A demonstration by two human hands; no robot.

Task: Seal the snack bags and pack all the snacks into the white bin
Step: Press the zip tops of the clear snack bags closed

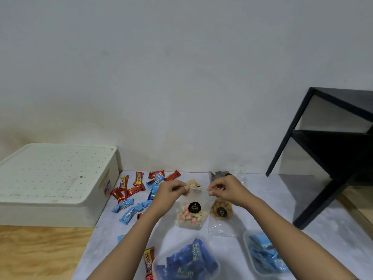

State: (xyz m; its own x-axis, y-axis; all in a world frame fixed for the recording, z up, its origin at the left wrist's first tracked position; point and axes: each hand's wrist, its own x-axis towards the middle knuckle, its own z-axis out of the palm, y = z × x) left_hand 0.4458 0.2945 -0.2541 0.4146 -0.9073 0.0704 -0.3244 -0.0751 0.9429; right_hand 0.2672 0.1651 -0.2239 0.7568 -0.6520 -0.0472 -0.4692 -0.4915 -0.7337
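Note:
A clear zip bag of pastel biscuits (pixel 191 216) with a black round label hangs upright above the white mat. My left hand (pixel 171 190) pinches the left end of its top strip and my right hand (pixel 224 189) pinches the right end. The white bin (pixel 54 184) sits at the left with its dotted lid on. A second clear bag of brown cookies (pixel 221 212) lies just right of the held bag. A third bag with dark contents (pixel 219 174) lies behind my right hand. Red bars (pixel 129 188) and light blue wafer packs (pixel 129 213) lie scattered between the bin and my left arm.
A clear tub of dark blue packets (pixel 187 263) stands near the front, another tub of light blue packets (pixel 264 255) at the front right. A red bar (pixel 149 261) lies by my left forearm. A black shelf frame (pixel 323 158) stands at the right. Wooden floor (pixel 40 253) borders the mat.

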